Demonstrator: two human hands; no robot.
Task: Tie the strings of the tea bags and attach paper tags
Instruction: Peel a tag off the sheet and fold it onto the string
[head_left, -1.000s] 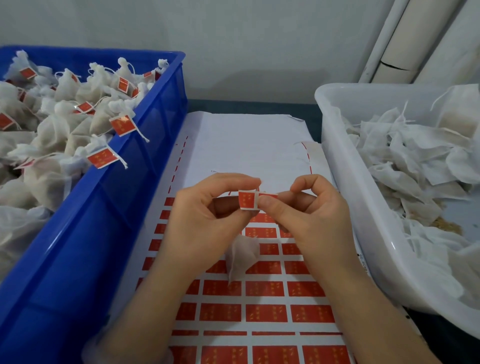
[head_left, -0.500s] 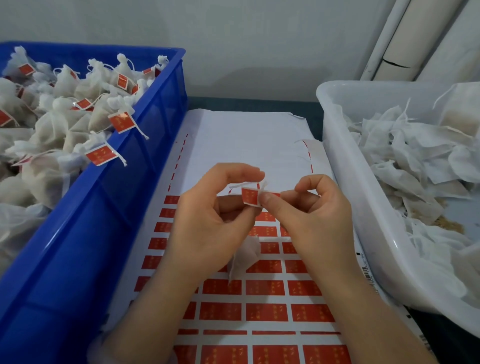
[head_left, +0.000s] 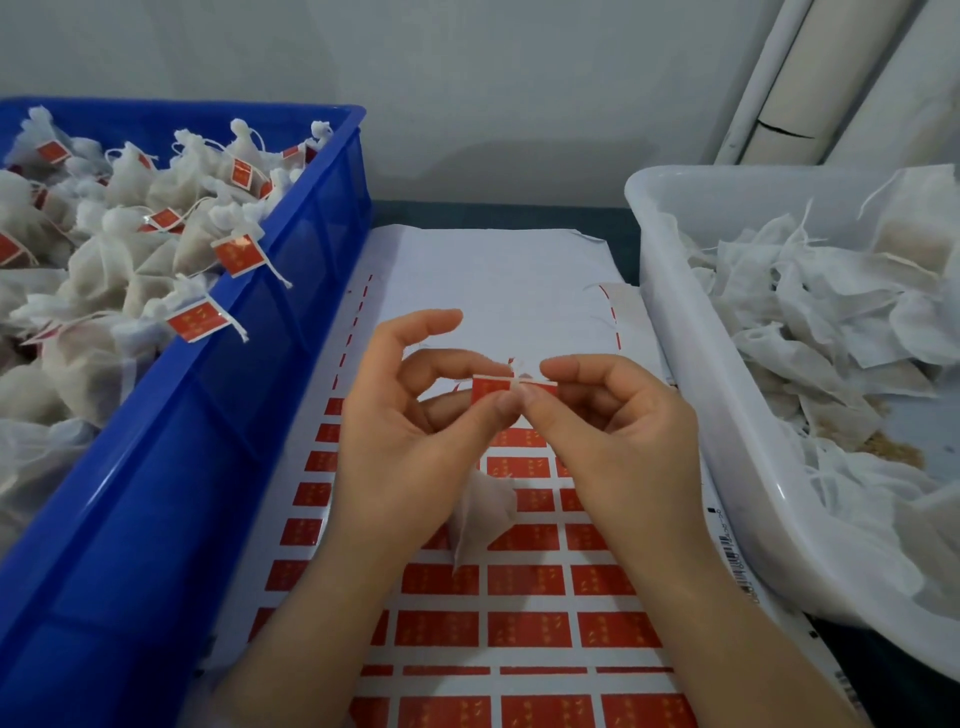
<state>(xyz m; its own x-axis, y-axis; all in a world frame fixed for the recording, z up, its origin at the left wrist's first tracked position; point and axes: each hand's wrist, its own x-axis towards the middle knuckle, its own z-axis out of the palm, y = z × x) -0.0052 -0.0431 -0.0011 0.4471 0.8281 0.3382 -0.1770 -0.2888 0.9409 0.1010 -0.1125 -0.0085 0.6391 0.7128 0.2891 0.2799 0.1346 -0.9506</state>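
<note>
A small red paper tag (head_left: 489, 391) is pinched between the fingertips of my left hand (head_left: 410, 431) and my right hand (head_left: 618, 431), above the sticker sheet. A thin white string crosses the tag's middle and sticks up a little at its top edge. Below the hands hangs a white tea bag (head_left: 480, 514), partly hidden behind my left palm. My left index finger is raised and free; thumb and middle finger hold the tag's left half. My right thumb and forefinger hold its right half.
The white sheet of red tag stickers (head_left: 524, 629) lies flat between two bins. A blue crate (head_left: 270, 332) on the left holds several tagged tea bags (head_left: 197, 319). A white tub (head_left: 727, 431) on the right holds several untagged bags (head_left: 810, 322). Wall and pipes stand behind.
The tag has been opened out wider between both hands, and the string now lies across its middle. Both hands stayed in nearly the same place; my left index finger lifted.
</note>
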